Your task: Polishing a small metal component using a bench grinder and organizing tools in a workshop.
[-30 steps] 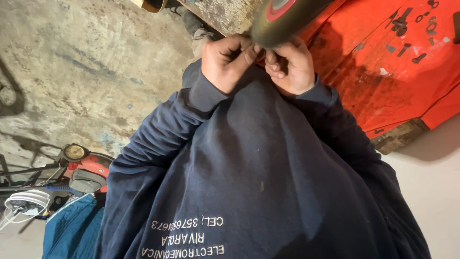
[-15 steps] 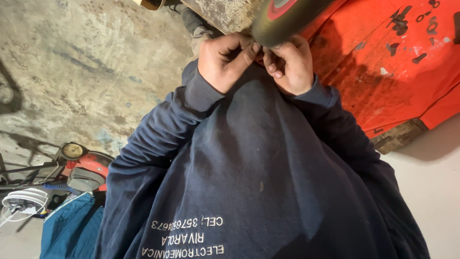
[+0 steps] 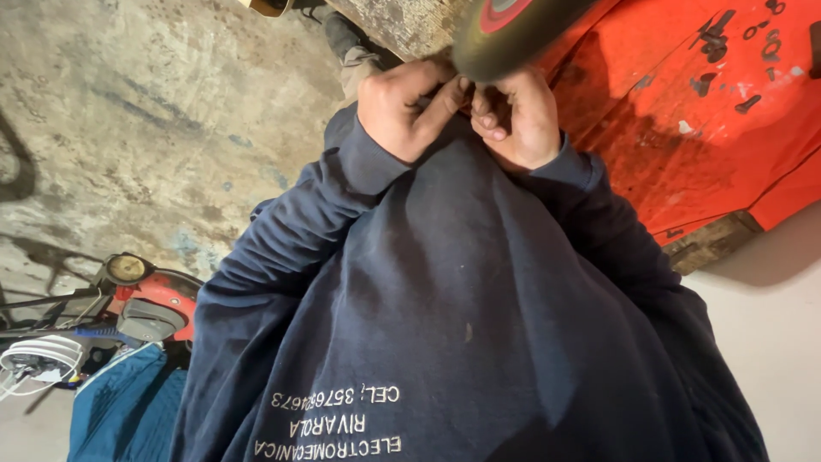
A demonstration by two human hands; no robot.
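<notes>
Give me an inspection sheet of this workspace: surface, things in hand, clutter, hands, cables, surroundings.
Surface: stained grey concrete floor; pale floor at right.
Things in hand: dark round wheel with a red centre, on the scuffed red-orange metal machine body; both hands work at something small beneath it, too hidden to identify.
Clutter: red small machine with a round yellowish cap, blue cloth, white fan-like guard.
Hands: left hand and right hand close together, fingers curled and pinching; dark navy sleeves.
Cables: thin white wire by the guard; dark handle bars at left.
Surroundings: worn wooden block under the machine body.
</notes>
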